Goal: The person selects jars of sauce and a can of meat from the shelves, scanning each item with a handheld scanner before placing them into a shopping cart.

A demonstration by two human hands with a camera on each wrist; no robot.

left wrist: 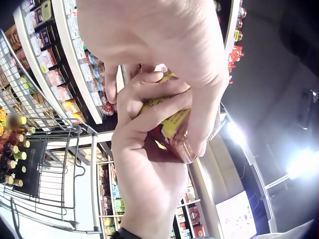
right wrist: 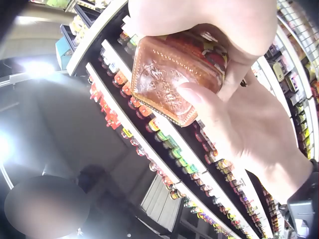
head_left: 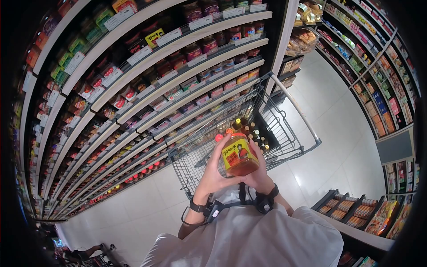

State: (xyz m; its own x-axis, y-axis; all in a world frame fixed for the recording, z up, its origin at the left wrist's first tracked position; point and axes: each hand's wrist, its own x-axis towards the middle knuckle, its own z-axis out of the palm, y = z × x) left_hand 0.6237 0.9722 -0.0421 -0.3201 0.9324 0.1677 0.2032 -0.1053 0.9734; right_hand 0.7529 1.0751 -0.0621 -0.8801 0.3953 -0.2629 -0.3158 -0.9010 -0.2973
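Observation:
A glass jar (head_left: 240,153) with a red lid and a yellow label is held up between both hands, its label facing the head camera. My left hand (head_left: 213,171) grips its left side, while my right hand (head_left: 259,173) grips the right side. Both thumbs come together low on the jar. In the right wrist view the jar's embossed square base (right wrist: 172,84) shows, with the left thumb (right wrist: 197,97) against it. Fingers of the right hand (left wrist: 149,144) curl across the yellow label in the left wrist view. Reddish-brown contents show through the glass.
A wire shopping cart (head_left: 187,171) stands just beyond the hands, with several capped bottles (head_left: 251,127) in it. Long shelves (head_left: 178,73) of jars and packets run along the left. On the right are more shelves (head_left: 382,98) and a low display of packets (head_left: 356,213).

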